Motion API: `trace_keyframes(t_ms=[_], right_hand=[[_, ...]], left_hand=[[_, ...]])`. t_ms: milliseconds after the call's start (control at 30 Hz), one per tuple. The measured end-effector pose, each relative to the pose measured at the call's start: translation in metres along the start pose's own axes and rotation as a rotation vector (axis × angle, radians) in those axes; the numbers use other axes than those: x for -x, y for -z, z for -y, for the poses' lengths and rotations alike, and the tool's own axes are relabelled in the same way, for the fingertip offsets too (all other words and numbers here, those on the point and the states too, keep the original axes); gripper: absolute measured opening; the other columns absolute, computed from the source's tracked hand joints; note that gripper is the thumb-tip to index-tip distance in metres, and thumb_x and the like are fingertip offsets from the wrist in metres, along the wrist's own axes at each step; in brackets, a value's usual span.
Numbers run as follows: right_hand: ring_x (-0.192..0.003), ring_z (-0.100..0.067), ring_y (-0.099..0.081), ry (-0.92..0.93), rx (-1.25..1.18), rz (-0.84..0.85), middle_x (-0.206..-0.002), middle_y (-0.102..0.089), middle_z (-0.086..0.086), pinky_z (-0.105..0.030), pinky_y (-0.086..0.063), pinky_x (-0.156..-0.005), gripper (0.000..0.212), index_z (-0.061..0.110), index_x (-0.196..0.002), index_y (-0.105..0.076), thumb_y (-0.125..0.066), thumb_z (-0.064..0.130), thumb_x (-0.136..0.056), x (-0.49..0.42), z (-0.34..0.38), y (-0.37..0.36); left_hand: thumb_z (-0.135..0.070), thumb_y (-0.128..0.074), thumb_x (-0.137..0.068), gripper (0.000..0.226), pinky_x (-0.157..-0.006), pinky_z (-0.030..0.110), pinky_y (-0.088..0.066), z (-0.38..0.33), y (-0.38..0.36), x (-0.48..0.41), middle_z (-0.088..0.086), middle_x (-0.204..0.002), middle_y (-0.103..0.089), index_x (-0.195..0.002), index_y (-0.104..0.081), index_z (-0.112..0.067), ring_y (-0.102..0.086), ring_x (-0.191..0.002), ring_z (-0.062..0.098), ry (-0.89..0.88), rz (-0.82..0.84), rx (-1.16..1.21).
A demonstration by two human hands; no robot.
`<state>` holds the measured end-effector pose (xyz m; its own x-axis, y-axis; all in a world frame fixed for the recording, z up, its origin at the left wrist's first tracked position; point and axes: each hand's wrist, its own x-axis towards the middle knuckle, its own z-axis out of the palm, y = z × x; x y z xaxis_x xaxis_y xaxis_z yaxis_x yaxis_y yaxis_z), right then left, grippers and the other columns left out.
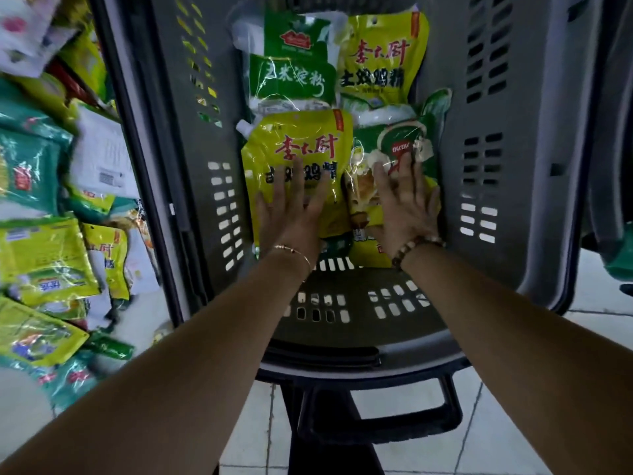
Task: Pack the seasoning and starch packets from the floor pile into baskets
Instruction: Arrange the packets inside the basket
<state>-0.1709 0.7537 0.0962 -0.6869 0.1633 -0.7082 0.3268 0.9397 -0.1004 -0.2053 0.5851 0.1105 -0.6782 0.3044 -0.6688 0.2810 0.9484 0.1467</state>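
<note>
The single head camera looks steeply down at close range, wide-angled, into the basket [191,138]; the packet pile [51,241] lines the left edge and the tiled floor [479,447] the bottom.

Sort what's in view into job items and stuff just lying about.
Job: grey basket; yellow spouted pouch under the left hand; green packet under the right hand; green starch packet; far yellow pouch; floor pile of packets.
Lying about: tiled floor; green object at the right edge.

Basket [191,138] centre w/ packets [298,149] in 2 rows inside; floor pile [51,234] to its left.
</note>
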Motion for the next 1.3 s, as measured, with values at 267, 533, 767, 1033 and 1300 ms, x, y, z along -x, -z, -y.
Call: trace_keyframes(t_ms=[267, 533, 767, 1033, 1300], right_hand=[[-0.138, -0.03, 0.03, -0.05, 0.1, 0.049, -0.145, 0.042, -0.01, -0.06, 0.007, -0.109, 0.14, 0.032, -0.115, 0.055, -0.074, 0.057, -0.067, -0.012, 0.006, -0.013], [-0.14, -0.03, 0.026, -0.076, 0.039, 0.084, -0.148, 0.039, -0.007, -0.059, 0.001, -0.112, 0.123, 0.032, -0.138, 0.034, -0.072, 0.038, -0.078, -0.007, 0.015, 0.0], [-0.145, -0.03, -0.008, -0.082, -0.195, -0.024, -0.158, 0.014, -0.006, -0.047, -0.018, -0.116, 0.094, 0.03, -0.15, 0.007, -0.062, 0.017, -0.087, 0.016, 0.027, 0.036], [-0.143, -0.024, -0.02, 0.009, -0.381, -0.14, -0.159, -0.001, -0.002, -0.038, -0.033, -0.111, 0.091, 0.027, -0.151, -0.001, -0.064, 0.02, -0.085, 0.071, 0.077, 0.098], [-0.127, -0.013, -0.037, 0.19, -0.476, -0.356, -0.153, -0.023, -0.004, -0.008, -0.026, -0.084, 0.078, 0.022, -0.149, -0.02, -0.064, 0.015, -0.085, 0.088, 0.196, 0.136]], left_hand=[[-0.047, -0.069, -0.078, 0.117, -0.11, 0.063, -0.001, 0.006, -0.007, -0.021, 0.009, -0.151, 0.035, -0.144, 0.025, -0.03, 0.027, -0.139, 0.035, -0.064, 0.151, -0.078], [-0.029, -0.07, -0.082, 0.107, -0.113, 0.056, -0.007, 0.01, 0.007, -0.026, 0.007, -0.155, 0.027, -0.148, 0.015, -0.032, 0.017, -0.143, 0.034, -0.07, 0.174, -0.085], [-0.026, -0.061, -0.087, 0.052, -0.094, 0.035, -0.045, 0.003, 0.058, 0.01, 0.005, -0.133, -0.05, -0.136, -0.044, -0.022, -0.052, -0.116, 0.027, -0.006, 0.144, 0.339], [-0.02, -0.073, -0.078, 0.045, -0.089, 0.027, -0.047, 0.053, 0.146, 0.096, -0.006, -0.108, -0.062, -0.121, -0.059, -0.02, -0.06, -0.105, 0.016, 0.148, -0.171, 0.972], [-0.011, -0.072, -0.08, 0.038, -0.082, 0.022, -0.048, 0.155, 0.169, 0.113, -0.017, -0.102, -0.055, -0.112, -0.058, -0.025, -0.058, -0.099, 0.013, 0.245, -0.387, 1.123]])
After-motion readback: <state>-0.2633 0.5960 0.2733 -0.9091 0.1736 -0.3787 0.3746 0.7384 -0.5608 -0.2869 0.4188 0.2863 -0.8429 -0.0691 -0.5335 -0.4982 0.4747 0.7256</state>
